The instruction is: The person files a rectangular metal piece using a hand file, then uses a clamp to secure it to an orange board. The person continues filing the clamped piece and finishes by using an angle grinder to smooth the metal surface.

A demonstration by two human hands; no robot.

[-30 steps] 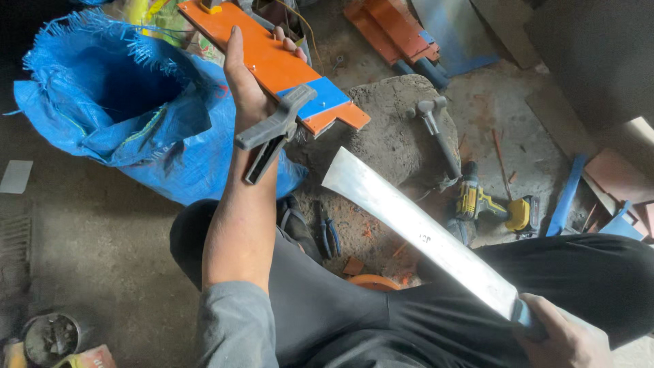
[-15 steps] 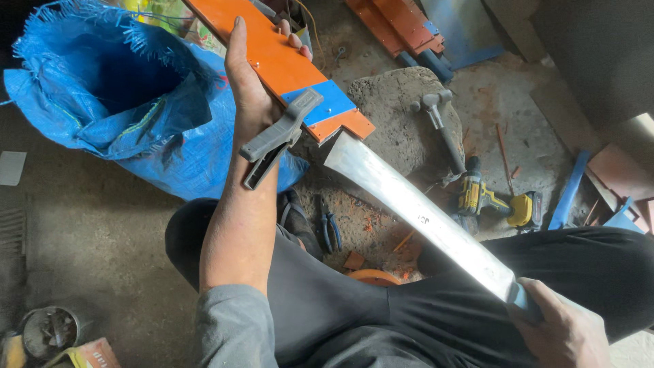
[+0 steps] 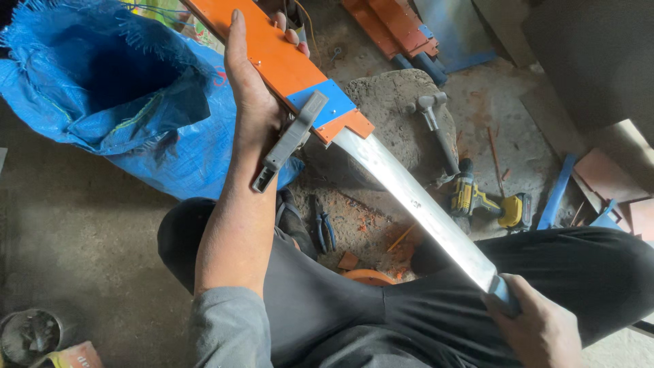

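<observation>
Head view: left hand point(image 3: 255, 102) clasps the stiff orange board point(image 3: 272, 51); right hand point(image 3: 538, 330) grips the long blade point(image 3: 415, 201), heavy-looking and sharp, by its handle.

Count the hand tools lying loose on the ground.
3: a hammer by the stone, a yellow drill just below it, and pliers beside the left forearm. More may be hidden under the legs.
</observation>
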